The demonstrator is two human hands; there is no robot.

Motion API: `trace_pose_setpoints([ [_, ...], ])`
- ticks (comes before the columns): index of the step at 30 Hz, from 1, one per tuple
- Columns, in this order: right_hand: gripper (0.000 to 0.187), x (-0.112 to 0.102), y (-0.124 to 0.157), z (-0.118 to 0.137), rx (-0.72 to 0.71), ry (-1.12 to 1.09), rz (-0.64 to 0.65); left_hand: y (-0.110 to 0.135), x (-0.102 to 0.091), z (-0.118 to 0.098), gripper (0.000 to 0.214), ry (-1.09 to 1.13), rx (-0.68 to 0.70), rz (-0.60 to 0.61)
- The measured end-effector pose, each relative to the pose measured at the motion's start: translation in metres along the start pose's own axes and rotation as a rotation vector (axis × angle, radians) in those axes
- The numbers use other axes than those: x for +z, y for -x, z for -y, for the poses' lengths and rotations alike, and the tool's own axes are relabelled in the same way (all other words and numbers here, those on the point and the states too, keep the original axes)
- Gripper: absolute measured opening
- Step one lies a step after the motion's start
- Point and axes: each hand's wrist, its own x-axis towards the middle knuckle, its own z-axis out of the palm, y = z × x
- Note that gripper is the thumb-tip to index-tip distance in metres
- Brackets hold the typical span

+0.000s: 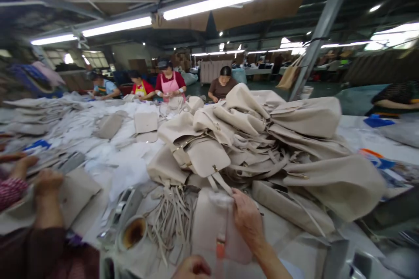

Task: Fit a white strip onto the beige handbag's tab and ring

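Low in the head view, a beige bag [209, 222] lies flat, with a narrow strap, a gold buckle and an orange-red piece down its front. My right hand [247, 216] lies on its right side, fingers bent around the end of a thin beige strap [223, 183]. Beside those fingertips is a blurred, clear plastic-like piece [221, 199]. My left hand [193, 268] is at the bottom edge, partly cut off, near the bag's lower end; its fingers are curled, and what they hold is hidden. Loose beige straps [170, 220] lie bunched left of the bag.
A high heap of beige bags [242, 130] rises just beyond my hands. To the left stand a cup of brown liquid [134, 232] and a grey metal device [122, 207]. A co-worker's hand [49, 181] rests on beige material at left. Several people work farther back.
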Motion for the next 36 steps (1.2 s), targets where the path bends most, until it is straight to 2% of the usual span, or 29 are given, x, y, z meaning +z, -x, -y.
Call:
trace_pose_setpoints([
  [3, 0.023, 0.003, 0.007, -0.015, -0.027, -0.038, 0.040, 0.014, -0.016, 0.021, 0.022, -0.277, -0.123, -0.254],
  [5, 0.021, 0.005, 0.007, -0.017, -0.029, -0.053, 0.070, 0.022, -0.026, 0.034, 0.025, -0.336, -0.164, -0.348],
  [8, 0.020, 0.004, 0.008, -0.013, -0.043, -0.047, 0.092, 0.025, -0.031, 0.047, 0.027, -0.419, -0.189, -0.395],
  [11, 0.020, 0.003, 0.012, -0.007, -0.073, -0.014, 0.097, 0.013, -0.023, 0.047, 0.022, -0.476, -0.179, -0.379],
  [15, 0.020, 0.004, 0.016, -0.003, -0.097, 0.000, 0.092, -0.010, -0.010, 0.034, 0.033, -0.534, -0.170, -0.374],
  [18, 0.019, 0.003, 0.017, -0.002, -0.096, -0.036, 0.071, -0.017, -0.012, 0.022, 0.028, -0.562, -0.130, -0.392],
  [21, 0.018, -0.001, 0.016, -0.001, -0.049, -0.116, 0.050, -0.015, -0.030, 0.007, 0.027, -0.581, -0.082, -0.449],
  [26, 0.023, -0.006, 0.008, 0.002, 0.055, -0.187, 0.003, 0.011, -0.081, -0.035, 0.035, -0.665, -0.041, -0.582],
  [28, 0.025, -0.009, 0.004, 0.004, 0.089, -0.204, 0.006, 0.035, -0.102, -0.056, 0.031, -0.635, 0.011, -0.535],
  [30, 0.025, -0.009, 0.000, 0.004, 0.103, -0.237, 0.007, 0.064, -0.117, -0.078, 0.022, -0.547, 0.132, -0.375],
  [32, 0.024, -0.007, -0.003, 0.004, 0.106, -0.285, 0.007, 0.089, -0.124, -0.098, 0.018, -0.411, 0.241, -0.175],
  [34, 0.022, -0.004, -0.003, 0.002, 0.100, -0.322, 0.015, 0.096, -0.120, -0.116, 0.018, -0.234, 0.372, -0.058],
  [36, 0.018, -0.003, -0.004, 0.000, 0.042, -0.335, -0.011, 0.082, -0.109, -0.131, 0.014, -0.142, 0.474, 0.052],
])
